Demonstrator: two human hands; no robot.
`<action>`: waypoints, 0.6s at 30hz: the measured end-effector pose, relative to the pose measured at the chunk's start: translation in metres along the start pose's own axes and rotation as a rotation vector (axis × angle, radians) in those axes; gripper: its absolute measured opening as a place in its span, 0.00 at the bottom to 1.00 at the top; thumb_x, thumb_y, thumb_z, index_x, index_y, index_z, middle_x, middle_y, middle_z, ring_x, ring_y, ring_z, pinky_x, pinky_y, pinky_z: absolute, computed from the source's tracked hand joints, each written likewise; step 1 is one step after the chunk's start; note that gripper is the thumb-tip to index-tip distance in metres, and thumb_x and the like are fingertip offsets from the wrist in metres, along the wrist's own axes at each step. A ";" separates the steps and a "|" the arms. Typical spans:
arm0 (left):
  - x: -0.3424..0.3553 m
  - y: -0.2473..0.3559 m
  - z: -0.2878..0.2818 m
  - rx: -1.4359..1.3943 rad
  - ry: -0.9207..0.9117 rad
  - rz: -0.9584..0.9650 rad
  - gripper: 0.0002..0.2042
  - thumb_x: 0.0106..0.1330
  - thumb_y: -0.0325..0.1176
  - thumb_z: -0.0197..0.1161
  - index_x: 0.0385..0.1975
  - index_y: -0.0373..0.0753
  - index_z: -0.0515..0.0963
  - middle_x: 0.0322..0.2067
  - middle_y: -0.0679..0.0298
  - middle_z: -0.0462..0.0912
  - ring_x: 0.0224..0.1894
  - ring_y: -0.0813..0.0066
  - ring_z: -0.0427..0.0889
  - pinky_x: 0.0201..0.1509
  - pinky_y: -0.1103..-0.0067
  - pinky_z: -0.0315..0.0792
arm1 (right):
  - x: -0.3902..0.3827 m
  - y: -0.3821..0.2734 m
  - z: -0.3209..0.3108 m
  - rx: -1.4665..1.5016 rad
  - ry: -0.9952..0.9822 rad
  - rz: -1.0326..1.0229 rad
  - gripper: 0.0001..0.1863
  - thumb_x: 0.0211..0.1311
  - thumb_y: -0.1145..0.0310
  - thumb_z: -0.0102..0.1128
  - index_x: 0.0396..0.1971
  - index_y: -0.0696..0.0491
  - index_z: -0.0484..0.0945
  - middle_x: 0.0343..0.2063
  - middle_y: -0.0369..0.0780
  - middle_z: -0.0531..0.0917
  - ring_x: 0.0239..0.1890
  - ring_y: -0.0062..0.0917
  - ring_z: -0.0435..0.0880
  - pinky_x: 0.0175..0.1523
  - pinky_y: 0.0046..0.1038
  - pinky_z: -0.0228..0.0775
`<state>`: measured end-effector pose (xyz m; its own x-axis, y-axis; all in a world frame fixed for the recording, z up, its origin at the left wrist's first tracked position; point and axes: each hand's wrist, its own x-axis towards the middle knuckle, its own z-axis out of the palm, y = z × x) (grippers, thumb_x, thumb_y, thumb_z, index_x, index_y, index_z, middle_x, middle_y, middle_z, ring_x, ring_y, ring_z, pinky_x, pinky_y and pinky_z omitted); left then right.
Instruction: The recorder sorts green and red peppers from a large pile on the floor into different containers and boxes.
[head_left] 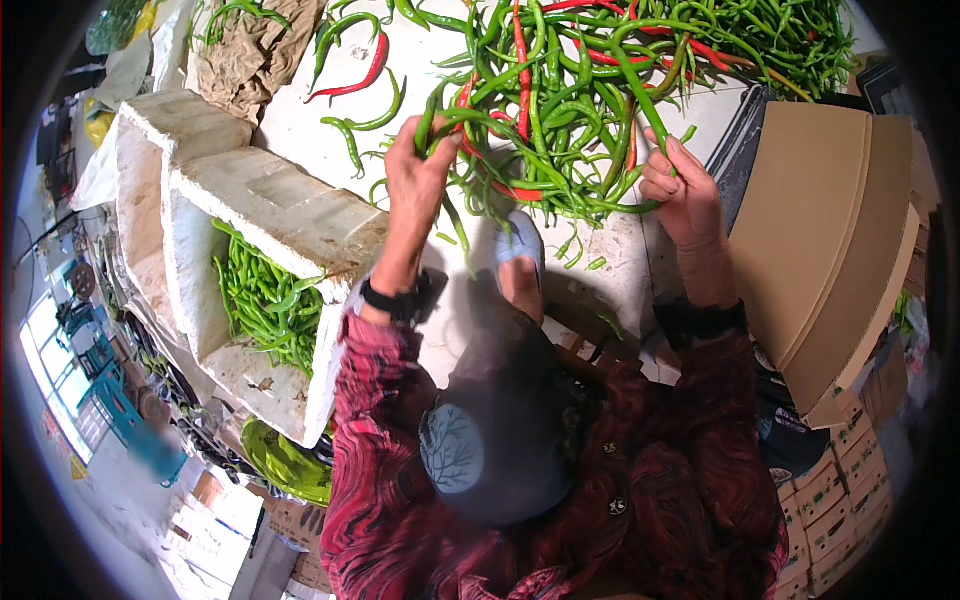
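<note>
A loose heap of long green chili peppers [575, 125], with some red chili peppers [522, 80] mixed in, spreads over a white surface in front of me. At the heap's left edge, my left hand [418, 170] is closed around green chili peppers [470, 118]. My right hand [688, 195], at the heap's right side, pinches a long green chili pepper [640, 85] between thumb and fingers. Below the heap, between my forearms, a slippered foot [520, 270] shows. Chili peppers partly hide the fingertips of my left hand.
On the left stands a white foam box [270, 205] with green chili peppers [262, 300] inside. An open cardboard box [830, 220] is close by my right forearm. Crumpled brown paper [255, 60] lies at the far left. Stacked cartons [835, 500] stand at lower right.
</note>
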<state>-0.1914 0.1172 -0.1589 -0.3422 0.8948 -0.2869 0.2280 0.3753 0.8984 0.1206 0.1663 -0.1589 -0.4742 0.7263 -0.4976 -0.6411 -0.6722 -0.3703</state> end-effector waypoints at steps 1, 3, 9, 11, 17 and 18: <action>0.016 -0.025 0.006 0.043 0.002 0.132 0.10 0.56 0.24 0.60 0.38 0.33 0.74 0.29 0.63 0.75 0.29 0.76 0.73 0.33 0.81 0.68 | -0.001 -0.001 -0.003 -0.034 0.050 -0.032 0.13 0.73 0.68 0.37 0.45 0.60 0.69 0.23 0.31 0.63 0.21 0.12 0.59 0.26 0.16 0.54; 0.048 -0.050 0.015 0.315 -0.132 0.463 0.22 0.46 0.19 0.61 0.45 0.33 0.73 0.45 0.54 0.74 0.47 0.57 0.73 0.51 0.70 0.68 | -0.001 0.001 -0.003 -0.092 0.150 -0.084 0.10 0.70 0.68 0.44 0.44 0.58 0.68 0.22 0.31 0.64 0.20 0.12 0.60 0.26 0.17 0.52; 0.078 -0.081 0.047 0.915 -0.015 0.412 0.32 0.48 0.27 0.67 0.57 0.48 0.69 0.45 0.55 0.74 0.50 0.55 0.71 0.47 0.62 0.65 | 0.009 0.003 -0.001 -0.240 0.109 -0.001 0.07 0.66 0.70 0.49 0.39 0.57 0.68 0.23 0.31 0.67 0.21 0.12 0.62 0.26 0.16 0.52; 0.078 -0.081 0.044 0.924 -0.017 0.409 0.26 0.50 0.29 0.65 0.53 0.48 0.71 0.42 0.57 0.75 0.46 0.56 0.72 0.45 0.63 0.64 | 0.023 0.009 -0.010 -0.584 0.213 -0.025 0.09 0.60 0.69 0.58 0.37 0.55 0.70 0.24 0.32 0.71 0.22 0.11 0.64 0.27 0.15 0.54; 0.041 -0.059 0.023 0.697 0.115 0.609 0.13 0.47 0.26 0.65 0.35 0.44 0.78 0.37 0.60 0.79 0.41 0.58 0.75 0.43 0.67 0.69 | 0.088 0.044 -0.058 -1.067 0.450 -0.251 0.18 0.49 0.67 0.69 0.36 0.57 0.72 0.24 0.35 0.75 0.25 0.16 0.72 0.29 0.21 0.63; 0.033 -0.058 0.010 0.690 0.053 0.415 0.16 0.48 0.22 0.63 0.39 0.43 0.78 0.33 0.58 0.81 0.36 0.60 0.79 0.39 0.67 0.72 | 0.098 0.053 -0.060 -1.064 0.444 -0.247 0.18 0.49 0.67 0.69 0.36 0.57 0.72 0.24 0.35 0.75 0.25 0.16 0.72 0.29 0.21 0.63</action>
<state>-0.2069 0.1269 -0.2235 -0.1447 0.9878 0.0569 0.8518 0.0951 0.5151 0.0761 0.1933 -0.2749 -0.0216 0.8814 -0.4719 0.2399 -0.4536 -0.8583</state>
